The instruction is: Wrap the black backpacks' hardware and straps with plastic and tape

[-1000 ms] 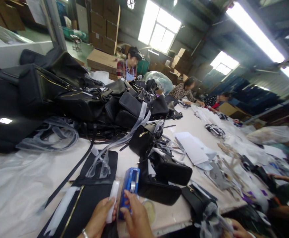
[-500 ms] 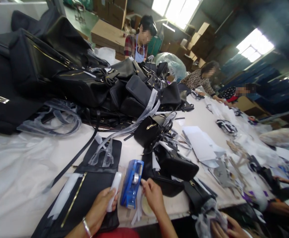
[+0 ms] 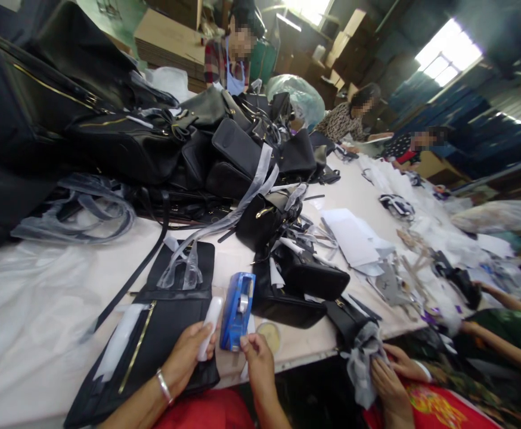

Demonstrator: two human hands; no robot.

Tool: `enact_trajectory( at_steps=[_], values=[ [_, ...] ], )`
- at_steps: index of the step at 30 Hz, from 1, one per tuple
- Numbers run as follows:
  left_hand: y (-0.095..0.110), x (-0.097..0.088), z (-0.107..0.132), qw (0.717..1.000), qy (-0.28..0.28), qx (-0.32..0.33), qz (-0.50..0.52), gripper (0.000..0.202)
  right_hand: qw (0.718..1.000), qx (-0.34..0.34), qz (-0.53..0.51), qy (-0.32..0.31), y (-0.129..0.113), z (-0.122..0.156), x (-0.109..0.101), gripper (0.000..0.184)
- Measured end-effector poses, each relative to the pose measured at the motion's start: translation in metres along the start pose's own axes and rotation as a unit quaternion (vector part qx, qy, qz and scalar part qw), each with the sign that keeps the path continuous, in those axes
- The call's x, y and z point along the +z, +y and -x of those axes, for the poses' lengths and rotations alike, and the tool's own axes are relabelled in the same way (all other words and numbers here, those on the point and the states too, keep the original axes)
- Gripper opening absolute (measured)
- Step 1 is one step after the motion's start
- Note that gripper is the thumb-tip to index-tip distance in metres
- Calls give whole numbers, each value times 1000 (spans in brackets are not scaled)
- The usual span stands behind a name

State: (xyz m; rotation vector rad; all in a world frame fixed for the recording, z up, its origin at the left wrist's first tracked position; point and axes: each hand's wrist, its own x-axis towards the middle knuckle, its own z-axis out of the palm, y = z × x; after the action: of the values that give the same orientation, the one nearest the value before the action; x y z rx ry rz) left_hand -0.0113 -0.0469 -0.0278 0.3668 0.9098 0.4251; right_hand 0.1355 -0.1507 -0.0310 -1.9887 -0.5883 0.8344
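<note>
My left hand [image 3: 189,354] is closed around a white wrapped roll [image 3: 210,328] at the right edge of a flat black bag [image 3: 175,322]. A gold zipper [image 3: 139,345] runs down that bag, with another white wrapped strip [image 3: 120,342] beside it. Just to the right stands a blue tape dispenser [image 3: 231,316] holding a roll of tape [image 3: 242,302]. At its near end, the thumb and forefinger of my right hand [image 3: 260,360] are pinched together on the tape's end; the clear tape itself barely shows. Plastic-wrapped straps [image 3: 186,268] lie over the bag's top.
A heap of black bags [image 3: 153,143] fills the table's far left side. More black bags [image 3: 305,274] lie right of the dispenser, near white paper sheets [image 3: 350,235]. At lower right, a co-worker's hands [image 3: 390,375] hold a grey cloth [image 3: 363,363]. Other people work farther along the table.
My right hand has moved from beside the dispenser's tape roll down to its near end. The left hand keeps its hold on the white roll. The whole view has shifted slightly.
</note>
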Motion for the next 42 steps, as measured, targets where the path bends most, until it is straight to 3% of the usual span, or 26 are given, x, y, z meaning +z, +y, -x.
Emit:
enact_trajectory(
  at_steps=[4, 9, 12, 15, 18, 25, 29, 32, 37, 39, 42],
  values=[
    [2, 2, 4, 1000, -5, 6, 3, 35, 994, 68, -65, -60, 4, 25, -3, 36],
    [4, 3, 6, 1000, -2, 4, 4, 35, 945, 221, -229, -79, 24, 41, 4, 47],
    [4, 2, 7, 1000, -11, 10, -1, 34, 929, 256, -249, -91, 31, 42, 7, 39],
    [3, 2, 7, 1000, -11, 17, -6, 34, 965, 208, -133, -86, 31, 41, 7, 28],
    [2, 1, 7, 1000, -14, 20, -7, 35, 983, 156, -57, -73, 28, 36, 2, 21],
    [-2, -1, 2, 999, -35, 33, -16, 39, 993, 91, 34, -71, 41, 24, -5, 25],
    [-4, -3, 2, 998, -29, 41, -27, 41, 985, 93, 23, -145, 52, 36, -8, 32],
    [-4, -1, 4, 997, -37, 46, -42, 40, 980, 60, 11, -189, 21, 40, -13, 29],
    [0, 6, 6, 990, -70, 71, -96, 41, 972, -127, 64, -186, -67, 14, -3, 24],
    [3, 8, 8, 985, -85, 86, -122, 41, 957, -182, 115, -195, -85, 1, 4, 22],
    [5, 6, 10, 983, -99, 89, -130, 43, 931, -237, 188, -206, -89, -11, 12, 20]
  ],
)
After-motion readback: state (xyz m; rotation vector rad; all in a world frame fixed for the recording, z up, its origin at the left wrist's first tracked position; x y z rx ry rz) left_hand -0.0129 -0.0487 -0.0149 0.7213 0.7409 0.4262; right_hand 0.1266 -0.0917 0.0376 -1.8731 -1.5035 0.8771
